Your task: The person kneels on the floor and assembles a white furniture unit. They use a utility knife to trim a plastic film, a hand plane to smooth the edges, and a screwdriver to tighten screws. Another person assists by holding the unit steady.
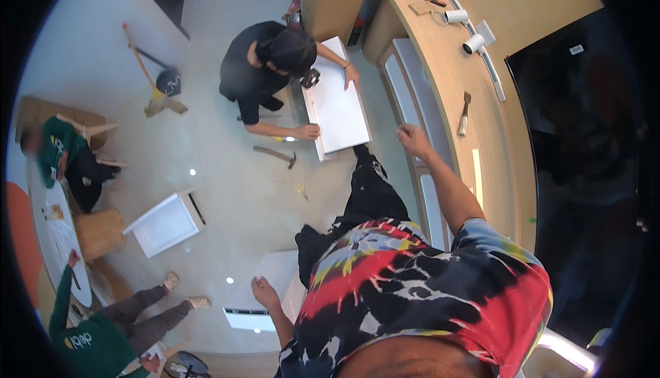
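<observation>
The wearer's tie-dye shirt [412,275] fills the nearest part of the view. The left hand [262,292] hangs in the air with its fingers loosely parted and no object visible in it; near it on the floor is a white drawer [251,321] with a dark slot. The right hand [412,138] reaches out beside the white fronts of a wooden cabinet [433,75], fingers curled inward (whether they close fully, or touch a front, cannot be told).

On the cabinet's top lies a flat-bladed tool [465,113] with a pale handle. Past the wearer's dark-trousered leg, a white-faced board [340,106] with pale wooden edges lies near the cabinet, between it and a crouching co-worker [265,68] in black, who has one hand on each long edge. A hammer [276,156] and a small yellow tool [301,189] lie on the floor beside them. Another white drawer [165,225] rests farther left, near a table [60,237] where two people in green tops sit. Beyond, a broom [148,68] leans by the wall.
</observation>
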`<state>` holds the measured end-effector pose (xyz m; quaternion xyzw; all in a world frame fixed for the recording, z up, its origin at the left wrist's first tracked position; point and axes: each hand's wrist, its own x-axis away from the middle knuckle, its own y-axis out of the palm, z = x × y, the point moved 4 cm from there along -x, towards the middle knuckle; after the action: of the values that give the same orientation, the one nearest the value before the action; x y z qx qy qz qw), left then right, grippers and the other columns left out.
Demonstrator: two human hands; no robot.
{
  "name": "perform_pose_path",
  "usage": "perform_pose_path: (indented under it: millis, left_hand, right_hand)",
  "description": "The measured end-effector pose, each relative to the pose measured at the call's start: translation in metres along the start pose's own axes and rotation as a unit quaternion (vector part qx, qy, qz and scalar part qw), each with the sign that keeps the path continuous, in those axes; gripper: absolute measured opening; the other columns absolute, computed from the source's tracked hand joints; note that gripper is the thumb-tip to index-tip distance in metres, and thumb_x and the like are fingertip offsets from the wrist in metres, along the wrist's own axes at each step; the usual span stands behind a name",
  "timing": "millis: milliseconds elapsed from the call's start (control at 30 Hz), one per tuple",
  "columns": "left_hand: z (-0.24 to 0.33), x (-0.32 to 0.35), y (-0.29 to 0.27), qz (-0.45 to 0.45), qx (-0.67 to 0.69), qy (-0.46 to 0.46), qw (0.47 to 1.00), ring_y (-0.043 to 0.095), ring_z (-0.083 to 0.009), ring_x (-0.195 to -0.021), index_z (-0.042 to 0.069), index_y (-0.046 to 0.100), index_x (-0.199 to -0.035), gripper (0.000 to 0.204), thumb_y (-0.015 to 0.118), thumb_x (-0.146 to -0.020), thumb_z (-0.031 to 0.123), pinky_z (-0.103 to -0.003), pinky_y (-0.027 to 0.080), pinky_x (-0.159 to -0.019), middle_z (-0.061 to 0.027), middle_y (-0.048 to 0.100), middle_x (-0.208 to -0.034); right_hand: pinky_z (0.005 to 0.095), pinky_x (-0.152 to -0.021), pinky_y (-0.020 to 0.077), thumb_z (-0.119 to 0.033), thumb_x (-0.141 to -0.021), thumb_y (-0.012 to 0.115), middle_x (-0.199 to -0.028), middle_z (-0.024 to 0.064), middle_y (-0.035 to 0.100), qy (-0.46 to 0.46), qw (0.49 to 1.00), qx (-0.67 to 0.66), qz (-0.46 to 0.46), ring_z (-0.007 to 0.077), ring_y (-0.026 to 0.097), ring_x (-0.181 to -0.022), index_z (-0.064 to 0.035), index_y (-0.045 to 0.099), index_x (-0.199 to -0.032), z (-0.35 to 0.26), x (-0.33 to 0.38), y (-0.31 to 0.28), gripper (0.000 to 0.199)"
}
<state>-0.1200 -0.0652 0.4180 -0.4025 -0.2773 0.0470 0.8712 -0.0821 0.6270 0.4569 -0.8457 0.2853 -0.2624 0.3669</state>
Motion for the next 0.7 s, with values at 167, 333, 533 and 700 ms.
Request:
perform_pose_path:
  millis: [167,333,533,700]
  left_hand:
    - [0.030,0.025,0.124,-0.158,-0.288,0.134,0.935,0.061,-0.0440,-0.105,-0.005,0.066,-0.107,0.039,0.057,-0.095,0.030,-0.049,0.047,-0.095,-0.0269,0.067,-0.108]
    - [0.052,0.108,0.183,-0.320,-0.287,0.062,0.901,0.063,-0.0404,-0.095,-0.001,0.067,-0.100,0.032,0.052,-0.097,0.027,-0.047,0.048,-0.086,-0.0248,0.067,-0.098]
    - [0.151,0.172,0.130,-0.267,-0.288,0.005,0.920,0.062,-0.0303,-0.077,-0.003,0.066,-0.100,0.031,0.048,-0.097,0.022,-0.043,0.048,-0.075,-0.0202,0.066,-0.087]
    - [0.222,0.218,0.143,-0.068,-0.040,-0.291,0.954,0.068,-0.0212,-0.087,-0.004,0.065,-0.119,0.037,0.053,-0.099,0.024,-0.032,0.053,-0.071,-0.0137,0.071,-0.100]
  right_hand:
    - [0.0391,-0.075,0.0528,-0.014,-0.094,0.059,-0.090,0.0197,0.071,-0.065,0.988,0.006,0.137,0.0270,0.070,-0.082,-0.0002,0.069,-0.108,0.014,-0.197,-0.116,0.022]
    - [0.0420,-0.077,0.0518,-0.009,-0.092,0.057,-0.099,0.0218,0.069,-0.122,0.968,0.049,0.213,0.0355,0.067,-0.085,-0.0010,0.068,-0.108,0.053,-0.371,-0.192,0.021]
    - [0.0500,-0.093,0.0470,-0.013,-0.091,0.046,-0.113,0.0302,0.064,-0.127,0.967,0.117,0.189,0.0424,0.062,-0.108,-0.0011,0.060,-0.123,0.112,-0.563,-0.223,0.038]
    - [0.0455,-0.096,0.0469,-0.028,-0.091,0.053,-0.120,0.0283,0.064,-0.068,0.949,0.288,0.110,0.0392,0.063,-0.113,-0.0091,0.057,-0.136,0.146,-0.665,-0.273,0.049]
